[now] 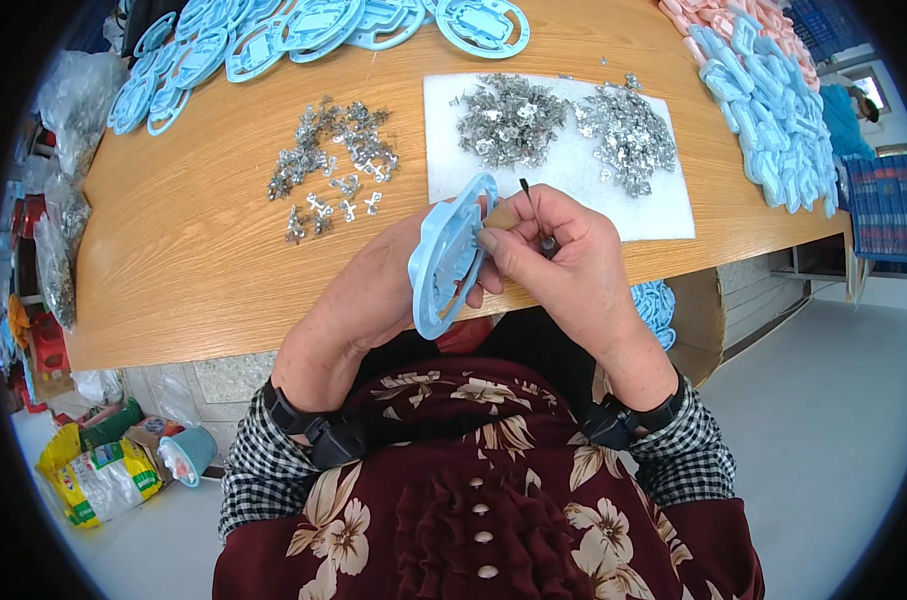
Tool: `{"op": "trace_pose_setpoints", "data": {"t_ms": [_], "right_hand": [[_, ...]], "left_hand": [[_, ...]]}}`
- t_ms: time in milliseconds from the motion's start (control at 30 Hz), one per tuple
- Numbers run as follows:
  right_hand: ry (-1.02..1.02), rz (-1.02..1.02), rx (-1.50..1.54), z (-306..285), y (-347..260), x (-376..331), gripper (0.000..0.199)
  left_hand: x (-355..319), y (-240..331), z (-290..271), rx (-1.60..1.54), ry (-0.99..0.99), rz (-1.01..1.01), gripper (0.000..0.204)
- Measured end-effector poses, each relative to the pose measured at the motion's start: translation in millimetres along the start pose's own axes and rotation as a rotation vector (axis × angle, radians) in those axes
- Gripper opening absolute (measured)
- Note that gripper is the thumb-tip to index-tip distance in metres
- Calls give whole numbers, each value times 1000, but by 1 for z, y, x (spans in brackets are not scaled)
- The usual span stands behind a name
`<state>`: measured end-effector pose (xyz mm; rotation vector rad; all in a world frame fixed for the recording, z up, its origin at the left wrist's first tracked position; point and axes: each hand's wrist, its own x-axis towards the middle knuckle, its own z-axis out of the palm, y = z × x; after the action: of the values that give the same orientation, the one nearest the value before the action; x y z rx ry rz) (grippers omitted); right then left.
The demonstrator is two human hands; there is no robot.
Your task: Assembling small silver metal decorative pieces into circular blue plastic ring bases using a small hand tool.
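My left hand (381,270) is closed round a light-blue oval plastic shell (435,262), tilted nearly on edge above the table's front edge. Its hollow inner side faces right. My right hand (571,262) reaches to that inner side, thumb and forefinger pinched together against it. A slim dark tool (526,190), perhaps a small screwdriver, lies across the right fingers, with its black tip pointing up and away. Something tan (501,216) covers a fingertip there. Whether a small metal part sits in the pinch is hidden.
On a white foam sheet (563,212) lie two piles of small metal clips (513,120). More metal pieces (318,150) are scattered to its left. Blue shells (318,25) line the far edge; blue parts (773,130) and pink parts (743,30) heap at the right.
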<state>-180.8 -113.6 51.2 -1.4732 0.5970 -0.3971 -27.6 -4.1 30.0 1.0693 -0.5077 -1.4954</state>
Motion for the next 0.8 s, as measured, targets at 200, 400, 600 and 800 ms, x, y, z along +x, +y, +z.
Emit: {"op": "trace_pose_setpoints", "data": {"t_ms": [200,400,600,800], "right_hand": [[99,-103,70,2,-8,-8,7],[207,-401,-521,-1,4,-4,18],[181,-555,-675,1,17,0,39],[183,-601,-674,3,15,1,41]], "left_hand": [[4,-3,-13,-45,-193,73,49],[-1,7,3,-246,-37,154,55],[5,6,4,-244,-60,230,62],[4,6,4,-216,-80,217,61]]}}
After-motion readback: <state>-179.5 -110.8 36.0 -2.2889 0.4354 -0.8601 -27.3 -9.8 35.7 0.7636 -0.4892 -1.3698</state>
